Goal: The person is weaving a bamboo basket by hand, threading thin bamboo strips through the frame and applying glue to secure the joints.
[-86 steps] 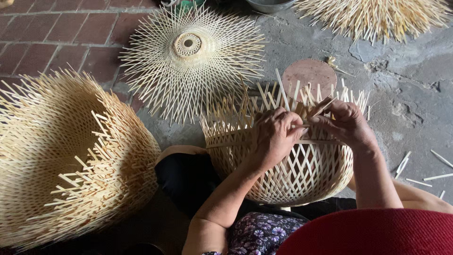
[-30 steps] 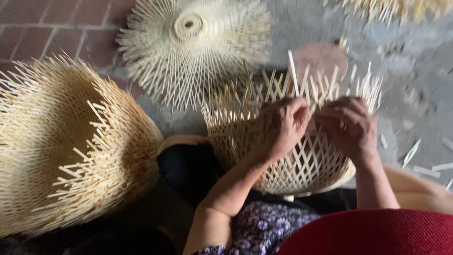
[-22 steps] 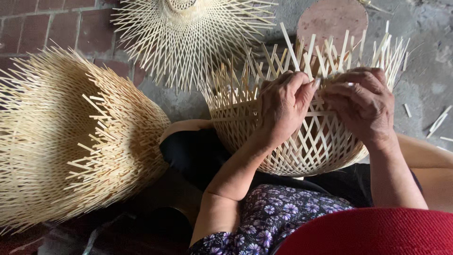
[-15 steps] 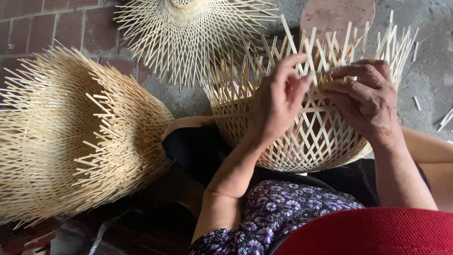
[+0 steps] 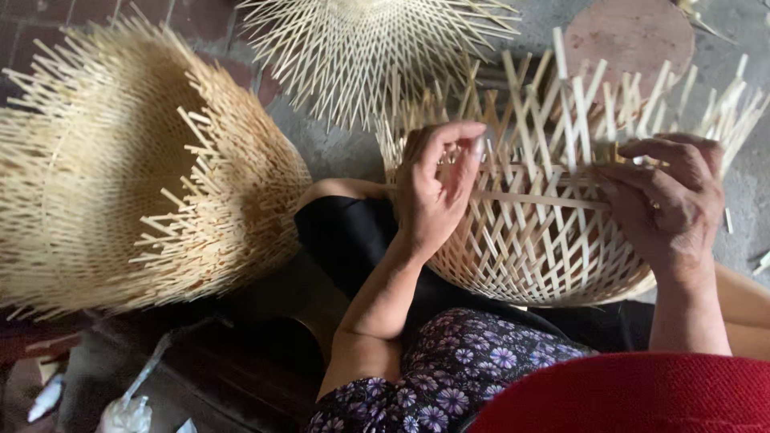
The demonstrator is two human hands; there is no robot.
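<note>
A half-woven bamboo basket (image 5: 545,240) lies on my lap, its open lattice side toward me and loose strip ends sticking up along the rim. My left hand (image 5: 437,188) rests on the basket's left side, fingers curled and pinching near a horizontal strip (image 5: 537,198). On the right edge, my right hand (image 5: 670,200) grips the weave, fingers hooked over the strips near the rim.
A stack of unfinished bamboo baskets (image 5: 136,168) lies at the left. A flat woven star-shaped base (image 5: 369,40) lies on the floor ahead. A round reddish disc (image 5: 630,36) sits beyond the basket. Brick floor at top left, grey concrete at right.
The view has moved closer and down toward the basket. My left hand has lifted its fingers off the weave and curled them; my right hand stays on the right side.
</note>
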